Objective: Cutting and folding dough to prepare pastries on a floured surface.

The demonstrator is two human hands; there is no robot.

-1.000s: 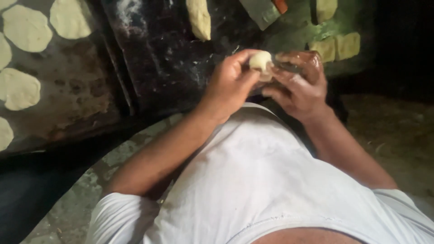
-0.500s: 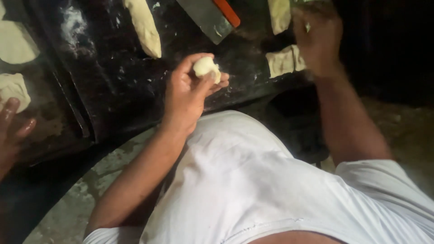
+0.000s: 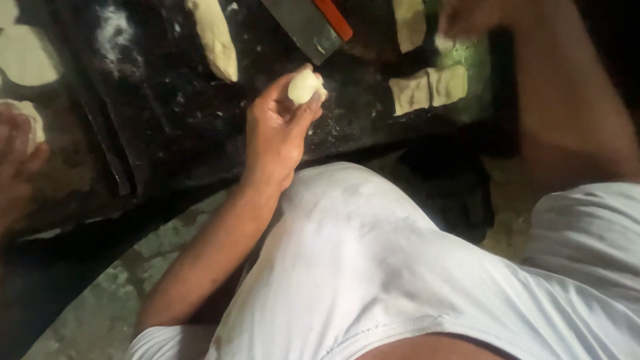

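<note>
Sitting over the dark floured work board [image 3: 167, 140], I am keeping everything within arm's reach, so the long strip of dough [image 3: 215, 37] is lying just ahead of me and the cut dough squares [image 3: 428, 88] are waiting near the board's right edge. A flat scraper with a red handle [image 3: 308, 25] is resting between them, close by for cutting. Flattened dough rounds [image 3: 23, 55] are sitting off on the left, where another person's hand [image 3: 17, 167] is working. My left hand [image 3: 273, 137] is cupping a small dough ball [image 3: 303, 85] in its fingertips, raised above the board. My right hand [image 3: 467, 17] is reaching toward the squares at the frame's top; I cannot tell how it is closing.
</note>
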